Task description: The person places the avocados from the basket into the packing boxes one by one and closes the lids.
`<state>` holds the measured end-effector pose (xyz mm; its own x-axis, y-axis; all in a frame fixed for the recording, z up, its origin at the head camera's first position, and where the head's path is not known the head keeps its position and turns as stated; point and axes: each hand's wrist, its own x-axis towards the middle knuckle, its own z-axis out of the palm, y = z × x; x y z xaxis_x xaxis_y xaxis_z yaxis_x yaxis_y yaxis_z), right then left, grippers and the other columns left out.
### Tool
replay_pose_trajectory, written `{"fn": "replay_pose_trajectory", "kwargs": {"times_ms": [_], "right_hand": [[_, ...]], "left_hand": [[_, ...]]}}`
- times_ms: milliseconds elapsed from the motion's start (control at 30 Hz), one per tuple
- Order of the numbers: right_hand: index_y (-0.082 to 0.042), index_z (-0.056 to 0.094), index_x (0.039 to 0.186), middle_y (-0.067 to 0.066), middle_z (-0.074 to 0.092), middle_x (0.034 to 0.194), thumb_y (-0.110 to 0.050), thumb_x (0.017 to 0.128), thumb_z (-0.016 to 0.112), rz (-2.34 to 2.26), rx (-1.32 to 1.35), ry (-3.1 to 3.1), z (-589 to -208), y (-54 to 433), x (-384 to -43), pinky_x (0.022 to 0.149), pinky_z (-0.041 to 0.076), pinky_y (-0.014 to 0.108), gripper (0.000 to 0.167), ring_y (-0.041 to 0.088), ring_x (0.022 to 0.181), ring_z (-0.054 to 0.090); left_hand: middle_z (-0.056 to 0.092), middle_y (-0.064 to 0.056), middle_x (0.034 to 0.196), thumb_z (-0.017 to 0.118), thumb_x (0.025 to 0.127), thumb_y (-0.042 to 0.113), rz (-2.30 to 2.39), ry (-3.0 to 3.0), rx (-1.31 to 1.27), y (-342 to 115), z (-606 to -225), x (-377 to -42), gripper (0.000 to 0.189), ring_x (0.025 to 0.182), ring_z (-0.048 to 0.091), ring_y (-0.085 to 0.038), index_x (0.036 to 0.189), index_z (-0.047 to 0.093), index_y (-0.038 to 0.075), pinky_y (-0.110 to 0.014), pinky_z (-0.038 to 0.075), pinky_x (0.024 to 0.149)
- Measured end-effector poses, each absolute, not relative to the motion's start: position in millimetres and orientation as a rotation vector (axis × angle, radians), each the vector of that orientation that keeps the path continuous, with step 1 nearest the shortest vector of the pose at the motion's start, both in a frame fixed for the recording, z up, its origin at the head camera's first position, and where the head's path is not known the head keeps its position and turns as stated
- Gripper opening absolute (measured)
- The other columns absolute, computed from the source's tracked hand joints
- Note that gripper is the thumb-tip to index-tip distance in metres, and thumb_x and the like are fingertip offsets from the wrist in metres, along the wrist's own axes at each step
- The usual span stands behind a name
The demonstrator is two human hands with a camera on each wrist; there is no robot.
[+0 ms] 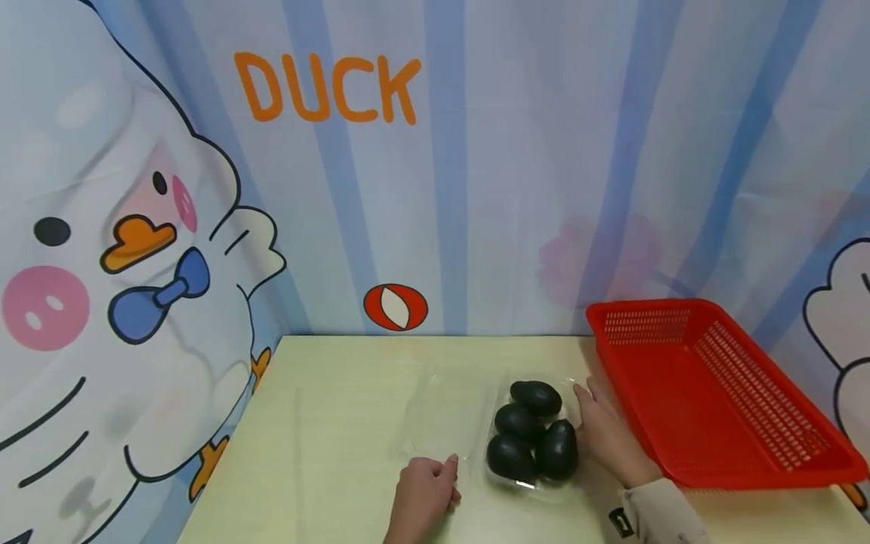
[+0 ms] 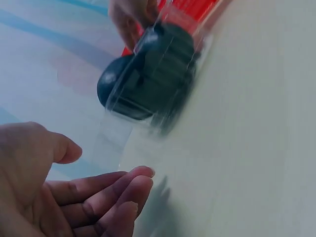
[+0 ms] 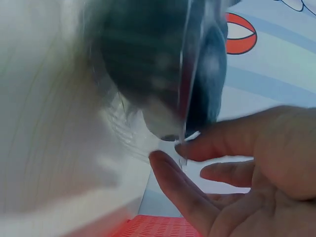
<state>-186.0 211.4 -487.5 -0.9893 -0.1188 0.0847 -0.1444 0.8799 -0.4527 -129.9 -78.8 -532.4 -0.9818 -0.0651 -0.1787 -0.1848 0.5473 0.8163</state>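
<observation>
A clear plastic clamshell box (image 1: 499,476) lies on the table with its lid (image 1: 445,412) folded out to the left. Several dark, pear-shaped avocados (image 1: 557,451) fill its base. On the box's right side, my right hand (image 1: 612,438) pinches the rim between thumb and fingers; the right wrist view shows the thumb (image 3: 217,140) right on that thin edge. My left hand (image 1: 424,491) is by the near edge of the lid. In the left wrist view, its thumb and loosely bent fingers (image 2: 106,195) stand apart with nothing gripped.
To the right, a red plastic basket (image 1: 720,408) with perforated sides stands close beside my right forearm. The pale table (image 1: 353,423) ends at the back against a striped curtain (image 1: 516,189) printed with cartoon ducks.
</observation>
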Motion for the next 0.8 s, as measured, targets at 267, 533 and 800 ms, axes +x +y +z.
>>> {"fn": "replay_pose_trajectory", "kwargs": {"times_ms": [267,533,800], "right_hand": [[0.01,0.015,0.156,0.043,0.001,0.159,-0.001,0.079,0.076,1.001,0.184,-3.14,-478,214,-180,0.103,0.038,0.068,0.099,0.06,0.142,0.023],[0.018,0.028,0.147,0.041,0.039,0.145,-0.017,0.088,0.07,0.918,0.13,-3.17,-482,214,-171,0.108,0.034,0.067,0.081,0.054,0.132,0.041],[0.019,0.055,0.125,0.023,0.065,0.106,-0.008,0.089,0.064,0.817,0.081,-3.123,-484,211,-155,0.091,0.052,0.055,0.046,0.035,0.096,0.062]], "left_hand": [[0.061,0.003,0.049,0.063,0.095,0.031,1.42,2.751,-0.332,-97,-538,-164,0.038,0.044,0.058,-0.012,0.065,0.069,0.01,-0.028,0.046,0.052],[0.054,0.005,0.047,0.062,0.087,0.02,1.391,2.803,-0.259,-105,-535,-193,0.031,0.044,0.051,-0.013,0.058,0.054,0.015,-0.028,0.038,0.047],[0.067,-0.007,0.062,0.056,0.099,0.016,1.396,2.646,-0.095,-113,-528,-234,0.029,0.051,0.059,-0.014,0.076,0.068,0.003,-0.027,0.047,0.051]]}}
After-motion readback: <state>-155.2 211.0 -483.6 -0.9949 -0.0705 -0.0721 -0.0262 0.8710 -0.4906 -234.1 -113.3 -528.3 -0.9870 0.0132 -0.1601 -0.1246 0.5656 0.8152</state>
